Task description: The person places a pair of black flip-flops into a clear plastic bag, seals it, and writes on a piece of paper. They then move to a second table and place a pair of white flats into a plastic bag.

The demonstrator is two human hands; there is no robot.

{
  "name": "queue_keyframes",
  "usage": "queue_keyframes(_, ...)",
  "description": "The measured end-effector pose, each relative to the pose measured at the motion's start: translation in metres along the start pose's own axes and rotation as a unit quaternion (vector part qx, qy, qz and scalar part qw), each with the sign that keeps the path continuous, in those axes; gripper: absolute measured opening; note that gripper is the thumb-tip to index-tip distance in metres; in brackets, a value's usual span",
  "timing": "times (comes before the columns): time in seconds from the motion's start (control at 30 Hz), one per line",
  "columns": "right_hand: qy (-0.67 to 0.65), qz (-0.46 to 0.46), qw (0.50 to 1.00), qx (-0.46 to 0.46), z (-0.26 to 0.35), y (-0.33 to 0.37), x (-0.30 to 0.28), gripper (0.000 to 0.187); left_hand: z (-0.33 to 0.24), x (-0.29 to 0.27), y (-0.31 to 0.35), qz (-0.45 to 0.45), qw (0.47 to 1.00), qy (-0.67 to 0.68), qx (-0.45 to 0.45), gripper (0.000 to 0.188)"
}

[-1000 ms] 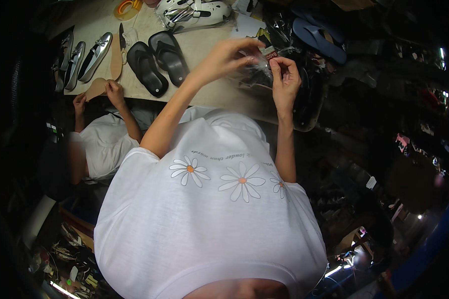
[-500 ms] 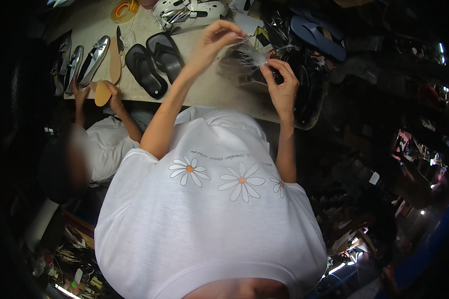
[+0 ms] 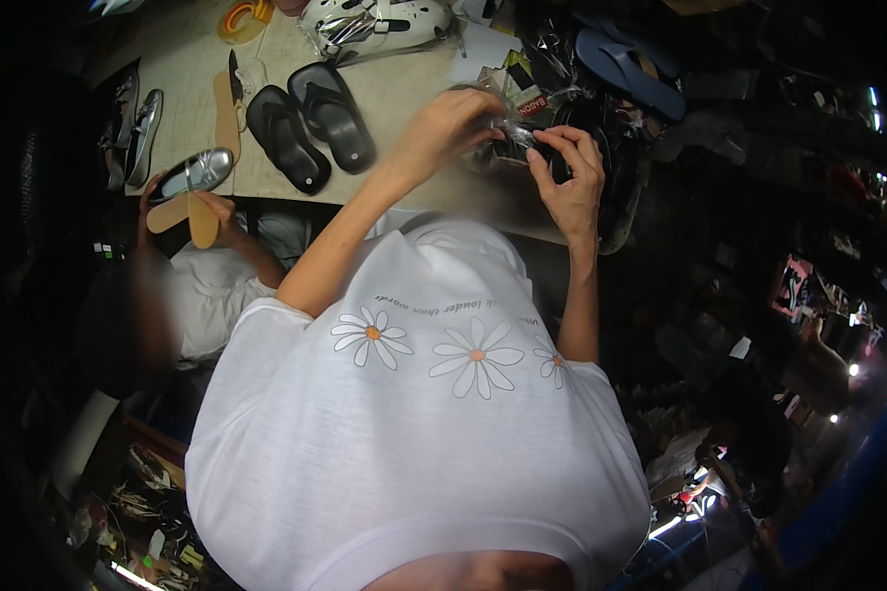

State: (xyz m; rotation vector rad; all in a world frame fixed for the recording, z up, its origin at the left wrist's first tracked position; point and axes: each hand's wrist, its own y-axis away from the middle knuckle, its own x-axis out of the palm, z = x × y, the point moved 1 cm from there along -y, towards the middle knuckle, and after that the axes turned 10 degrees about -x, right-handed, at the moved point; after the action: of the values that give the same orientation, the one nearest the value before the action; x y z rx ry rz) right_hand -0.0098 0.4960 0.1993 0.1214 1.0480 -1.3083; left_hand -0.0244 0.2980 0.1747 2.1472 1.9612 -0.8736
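Observation:
Above the table, right of its middle, a crumpled clear plastic bag (image 3: 515,131) is stretched between my hands. My left hand (image 3: 448,128) is closed on one side of it, the fingertips slightly blurred. The thumb and fingers of my right hand (image 3: 574,182) pinch the other side. Something dark lies under or in the plastic; I cannot make out which. To the left of my left hand, a pair of black flip-flops (image 3: 333,118) rests flat on the table.
At the left, a co-worker's hands hold a silver flat shoe (image 3: 195,174) and tan insoles (image 3: 204,219). White clogs (image 3: 375,27) in plastic, a tape roll (image 3: 243,20) and a knife (image 3: 234,74) lie on the table (image 3: 404,84). Blue flip-flops (image 3: 626,74) sit at the far right.
My hands have come lower and closer together, and the plastic is bunched smaller between them. The co-worker has picked up a silver shoe from the table.

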Motion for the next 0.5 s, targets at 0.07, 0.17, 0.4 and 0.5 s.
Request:
queue_keyframes(0.07, 0.029, 0.023, 0.999, -0.013, -0.001, 0.0, -0.004, 0.014, 0.0, 0.0, -0.002, 0.006, 1.0, -0.003, 0.023, 0.027)
queue_keyframes(0.17, -0.011, 0.037, 0.999, 0.017, -0.002, -0.005, -0.004, 0.011, -0.001, -0.006, -0.001, 0.006, 0.994, -0.054, 0.091, 0.031)
queue_keyframes(0.4, -0.041, 0.024, 0.999, -0.01, 0.014, -0.018, -0.012, 0.01, 0.006, -0.029, 0.011, 0.027, 0.991, -0.118, 0.048, 0.025)
queue_keyframes(0.5, -0.215, 0.041, 0.971, 0.099, 0.017, -0.02, -0.002, 0.009, 0.004, -0.021, 0.009, 0.016, 0.995, 0.071, -0.067, 0.021)
